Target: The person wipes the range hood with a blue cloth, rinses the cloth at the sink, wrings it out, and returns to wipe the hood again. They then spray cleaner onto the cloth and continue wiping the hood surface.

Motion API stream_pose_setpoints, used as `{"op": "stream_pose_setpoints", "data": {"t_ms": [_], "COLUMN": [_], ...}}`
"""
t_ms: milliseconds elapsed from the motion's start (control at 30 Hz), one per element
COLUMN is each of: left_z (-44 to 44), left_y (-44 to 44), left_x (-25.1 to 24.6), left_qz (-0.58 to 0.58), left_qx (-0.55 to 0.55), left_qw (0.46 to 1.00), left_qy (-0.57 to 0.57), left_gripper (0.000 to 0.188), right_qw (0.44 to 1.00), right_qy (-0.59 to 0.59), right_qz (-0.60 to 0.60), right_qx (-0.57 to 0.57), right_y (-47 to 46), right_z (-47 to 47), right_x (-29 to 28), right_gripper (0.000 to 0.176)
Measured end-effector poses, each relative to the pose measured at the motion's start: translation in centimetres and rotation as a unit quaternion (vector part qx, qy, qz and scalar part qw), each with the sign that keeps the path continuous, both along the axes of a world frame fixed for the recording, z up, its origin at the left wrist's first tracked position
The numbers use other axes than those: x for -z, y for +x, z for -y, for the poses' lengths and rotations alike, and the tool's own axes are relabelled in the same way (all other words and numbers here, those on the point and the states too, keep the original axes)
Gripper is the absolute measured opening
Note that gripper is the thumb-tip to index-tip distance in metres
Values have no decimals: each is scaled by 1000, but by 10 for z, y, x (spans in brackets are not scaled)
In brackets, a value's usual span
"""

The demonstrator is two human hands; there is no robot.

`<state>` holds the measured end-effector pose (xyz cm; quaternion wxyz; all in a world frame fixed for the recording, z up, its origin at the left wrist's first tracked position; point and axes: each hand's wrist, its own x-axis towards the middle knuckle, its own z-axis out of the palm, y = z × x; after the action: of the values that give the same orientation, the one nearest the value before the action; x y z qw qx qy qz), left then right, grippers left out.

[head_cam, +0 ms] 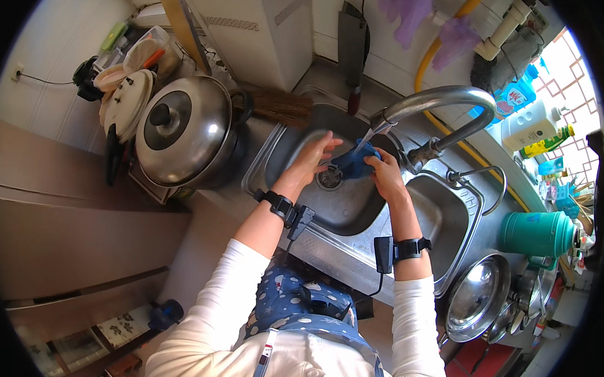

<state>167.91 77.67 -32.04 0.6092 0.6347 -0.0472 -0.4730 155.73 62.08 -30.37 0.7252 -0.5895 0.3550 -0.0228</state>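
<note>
Water [363,141] runs from the curved metal faucet [437,96] onto a wet blue cloth [357,163]. My right hand [387,173] pinches the cloth at its right edge, under the stream. To the left of it, my left hand [314,158] is held with its fingers apart and nothing in it. Both hands are over the larger stainless steel sink basin [338,215]. The round drain strainer [329,178] shows between them, partly behind the cloth. Each forearm wears a black strap with a small device.
Left of the sink stand a large lidded steel pot [185,133] and a straw brush [280,106]. A cleaver [352,44] hangs on the wall. The smaller basin [435,214], a green thermos [535,233] and steel pans [479,297] are to the right. Bottles [529,125] line the windowsill.
</note>
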Motion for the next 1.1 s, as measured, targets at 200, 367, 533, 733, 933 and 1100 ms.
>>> {"op": "stream_pose_setpoints", "data": {"t_ms": [200, 367, 533, 733, 933, 1100], "left_z": [18, 23, 36, 51, 50, 39], "left_y": [-13, -32, -27, -33, -25, -23], "left_x": [57, 52, 43, 42, 40, 38], "left_qz": [-179, -236, -311, -240, -154, -344], "left_qx": [-125, -167, -163, -198, -198, -238], "left_qw": [975, 951, 916, 937, 968, 889], "left_qy": [-35, -110, -193, -160, -1, -185], "left_gripper": [64, 58, 48, 43, 51, 51], "right_qw": [972, 979, 930, 898, 911, 877], "right_qy": [204, 179, -365, -437, -403, -475], "right_qz": [116, 101, 30, -3, -47, -72], "right_qx": [8, 13, -23, 62, 78, 23], "right_y": [-1, 7, 23, 45, 32, 40], "right_z": [-10, -8, -53, -49, -55, -73], "right_x": [-25, -35, -12, 7, 4, 7], "right_gripper": [38, 41, 32, 35, 38, 43]}}
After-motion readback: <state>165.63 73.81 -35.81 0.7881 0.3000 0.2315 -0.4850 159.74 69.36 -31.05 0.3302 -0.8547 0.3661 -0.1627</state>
